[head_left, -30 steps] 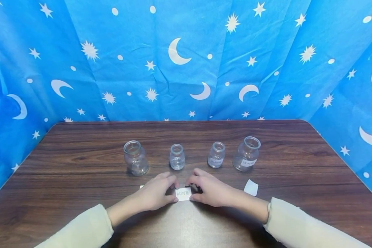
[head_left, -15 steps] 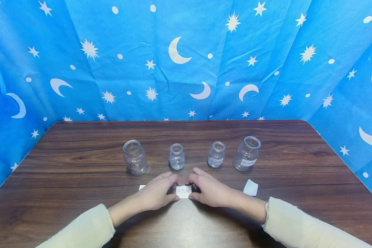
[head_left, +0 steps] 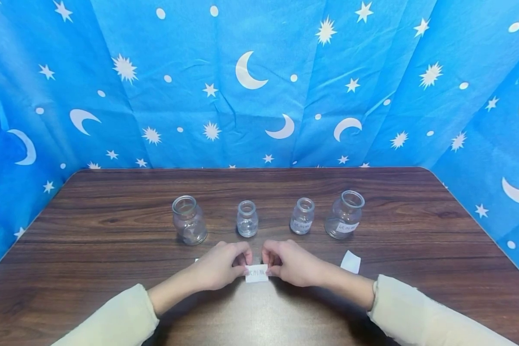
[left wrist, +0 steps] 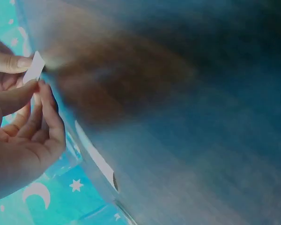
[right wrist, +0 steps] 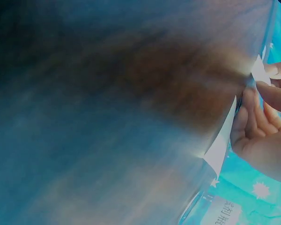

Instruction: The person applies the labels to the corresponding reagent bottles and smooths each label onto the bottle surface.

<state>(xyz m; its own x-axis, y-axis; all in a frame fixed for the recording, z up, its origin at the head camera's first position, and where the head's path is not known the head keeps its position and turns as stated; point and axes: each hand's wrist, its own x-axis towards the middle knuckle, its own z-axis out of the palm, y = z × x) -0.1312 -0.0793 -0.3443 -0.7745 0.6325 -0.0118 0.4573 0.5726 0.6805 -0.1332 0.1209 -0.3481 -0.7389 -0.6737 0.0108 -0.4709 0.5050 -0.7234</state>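
Head view: left hand (head_left: 219,265) and right hand (head_left: 292,263) pinch opposite ends of a small white label (head_left: 256,273) just above the table (head_left: 112,250). Its writing is illegible. Both wrist views are heavily blurred.

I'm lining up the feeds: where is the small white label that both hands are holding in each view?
Head: the white label is low at centre, pinched between the left hand and the right hand, in front of the jars.
Left wrist: the white label is at the upper left edge, between the fingertips.
Right wrist: the white label is at the upper right edge, by the fingertips.
Shared landmark: the brown table.
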